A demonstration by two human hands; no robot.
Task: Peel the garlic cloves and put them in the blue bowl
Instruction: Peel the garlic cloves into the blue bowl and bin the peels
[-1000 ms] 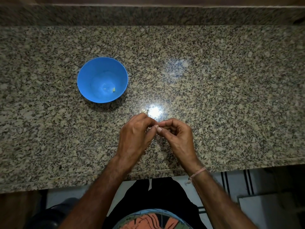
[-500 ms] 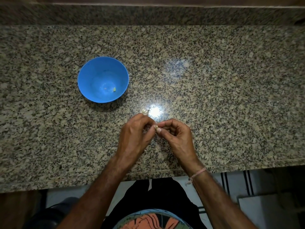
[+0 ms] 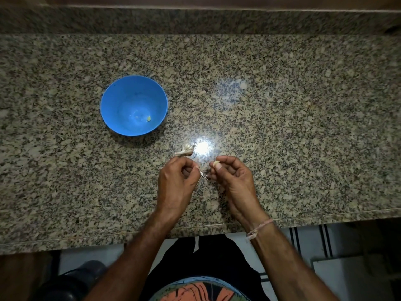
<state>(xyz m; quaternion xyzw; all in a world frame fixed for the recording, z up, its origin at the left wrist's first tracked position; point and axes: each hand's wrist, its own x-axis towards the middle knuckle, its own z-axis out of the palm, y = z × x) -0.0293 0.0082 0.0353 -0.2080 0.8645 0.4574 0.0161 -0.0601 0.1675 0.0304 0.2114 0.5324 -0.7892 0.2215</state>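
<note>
Pinching grips: right hand holds garlic clove, left hand holds skin.

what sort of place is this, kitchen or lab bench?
Most likely a home kitchen: a speckled granite countertop with a raised back edge, a blue bowl on it, and the right hand pinching a garlic clove while the left hand pinches papery skin. More garlic lies nearby.

Both forearms point up from below and converge. The left grip is curled and pinches a skin; the right grip, just apart, pinches a clove.
</note>
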